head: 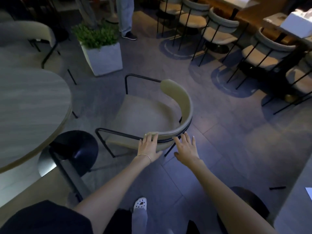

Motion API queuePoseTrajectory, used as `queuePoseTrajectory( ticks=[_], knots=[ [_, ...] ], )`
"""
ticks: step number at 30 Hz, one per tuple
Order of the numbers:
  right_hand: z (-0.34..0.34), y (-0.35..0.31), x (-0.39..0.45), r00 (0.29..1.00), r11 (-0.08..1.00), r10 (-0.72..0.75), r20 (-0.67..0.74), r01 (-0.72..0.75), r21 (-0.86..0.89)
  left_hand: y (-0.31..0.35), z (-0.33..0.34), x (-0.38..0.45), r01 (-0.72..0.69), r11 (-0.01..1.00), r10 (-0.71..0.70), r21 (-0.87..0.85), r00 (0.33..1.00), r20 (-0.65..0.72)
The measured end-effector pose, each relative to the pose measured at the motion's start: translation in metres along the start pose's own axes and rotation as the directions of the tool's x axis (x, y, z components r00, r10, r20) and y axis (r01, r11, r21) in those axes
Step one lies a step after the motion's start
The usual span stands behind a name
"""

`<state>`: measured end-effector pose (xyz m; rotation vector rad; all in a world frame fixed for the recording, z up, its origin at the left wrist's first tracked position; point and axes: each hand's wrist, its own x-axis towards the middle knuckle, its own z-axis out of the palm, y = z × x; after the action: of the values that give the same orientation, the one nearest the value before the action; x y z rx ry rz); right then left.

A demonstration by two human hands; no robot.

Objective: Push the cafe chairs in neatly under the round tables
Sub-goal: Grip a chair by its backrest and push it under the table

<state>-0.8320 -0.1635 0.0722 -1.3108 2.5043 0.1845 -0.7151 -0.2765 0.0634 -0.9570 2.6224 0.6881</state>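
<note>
A beige cafe chair (145, 114) with a curved backrest and black metal arms stands on the tiled floor, clear of the round wooden table (28, 105) at the left. My left hand (149, 146) lies flat against the near end of the backrest, fingers spread, not wrapped around it. My right hand (186, 147) hovers open just right of the backrest's lower rail, its fingertips at or near the frame.
A black table base (76, 149) sits under the round table. A white planter with a green plant (101, 49) stands behind the chair. A row of beige chairs (219, 31) lines a long table at right. Another person's legs (125, 17) are at the top. Another beige chair (32, 36) is upper left.
</note>
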Motion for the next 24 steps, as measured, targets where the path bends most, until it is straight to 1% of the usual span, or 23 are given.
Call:
queuePoseTrajectory(
  ticks=[7,12,16,19,24],
  knots=[
    [-0.009,0.049,0.045,1.0,1.0,0.008,0.025,-0.008,-0.005,0.037,-0.001,0.058,0.001,0.999,-0.004,0.035,0.995,0.098],
    [-0.021,0.101,0.087,0.999,0.998,-0.032,0.034,0.034,-0.049,0.073,0.004,0.098,0.056,0.998,-0.058,0.022,0.99,0.125],
    [-0.036,0.153,0.125,0.991,0.987,-0.118,0.063,0.124,-0.103,0.106,0.009,0.135,0.128,0.992,-0.127,-0.004,0.985,0.119],
    [-0.044,0.188,0.152,0.977,0.97,-0.187,0.107,0.201,-0.138,0.126,0.014,0.158,0.214,0.976,-0.206,-0.052,0.97,0.126],
    [-0.054,0.22,0.205,0.933,0.912,-0.32,0.166,0.35,-0.213,0.143,0.019,0.185,0.366,0.918,-0.356,-0.155,0.93,0.085]
  ],
)
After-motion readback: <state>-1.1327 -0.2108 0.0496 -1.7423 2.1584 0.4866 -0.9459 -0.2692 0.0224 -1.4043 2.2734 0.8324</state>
